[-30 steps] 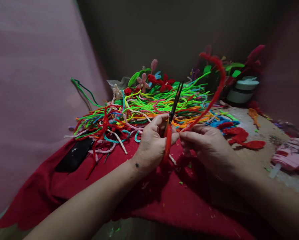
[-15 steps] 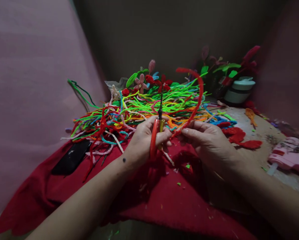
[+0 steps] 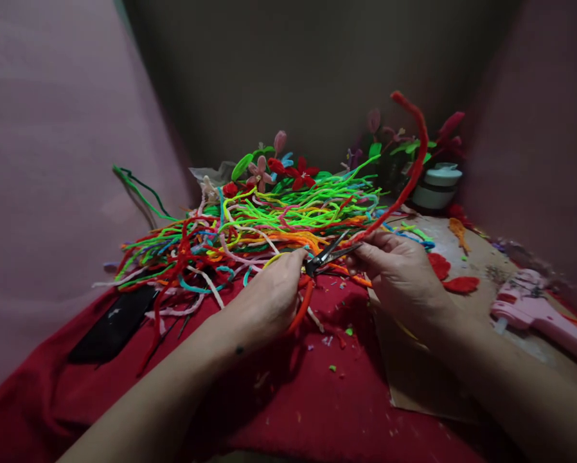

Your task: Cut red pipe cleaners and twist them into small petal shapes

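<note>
My left hand (image 3: pixel 281 289) is closed around red-handled scissors (image 3: pixel 320 258), whose parted blades point right, toward my other hand. Between finger and thumb, my right hand (image 3: pixel 394 270) pinches a red pipe cleaner (image 3: pixel 416 167) by its lower end. The pipe cleaner curves upward and its tip bends left at the top. The blades are at its pinched end; whether they touch it I cannot tell. Behind both hands spreads a heap of pipe cleaners (image 3: pixel 288 215) in green, orange, red, pink and other colours.
A black phone (image 3: pixel 112 328) lies on the red cloth (image 3: pixel 327 411) at left. On the right are a pink glue gun (image 3: pixel 534 308), red petal shapes (image 3: pixel 459 283) and a lidded container (image 3: pixel 435 186). Fuzzy flowers (image 3: pixel 302 172) stand behind the heap. Small clippings dot the cloth.
The scissors have swung from pointing upward to pointing right, and their blades have parted. The red pipe cleaner now reaches farther up and right. The camera view has shifted slightly.
</note>
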The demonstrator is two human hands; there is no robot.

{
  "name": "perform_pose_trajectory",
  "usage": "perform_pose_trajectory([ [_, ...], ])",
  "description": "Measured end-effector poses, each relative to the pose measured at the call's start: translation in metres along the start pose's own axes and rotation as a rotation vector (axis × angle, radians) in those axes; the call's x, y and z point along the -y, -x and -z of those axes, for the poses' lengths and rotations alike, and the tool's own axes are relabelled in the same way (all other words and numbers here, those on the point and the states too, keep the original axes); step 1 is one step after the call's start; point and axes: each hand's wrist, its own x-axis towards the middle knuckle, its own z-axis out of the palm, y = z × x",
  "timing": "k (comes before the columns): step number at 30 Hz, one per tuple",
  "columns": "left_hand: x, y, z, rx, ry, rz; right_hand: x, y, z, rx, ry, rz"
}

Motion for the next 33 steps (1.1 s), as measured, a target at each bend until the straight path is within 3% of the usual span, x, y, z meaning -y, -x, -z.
perform_pose_trajectory([
  [25, -0.002, 0.002, -0.014, -0.002, -0.069, 0.034, 0.0, 0.003, -0.002, -0.006, -0.002, -0.113],
  [33, -0.007, 0.002, -0.01, 0.022, -0.064, 0.064, 0.0, 0.003, 0.0, -0.012, -0.006, -0.121],
])
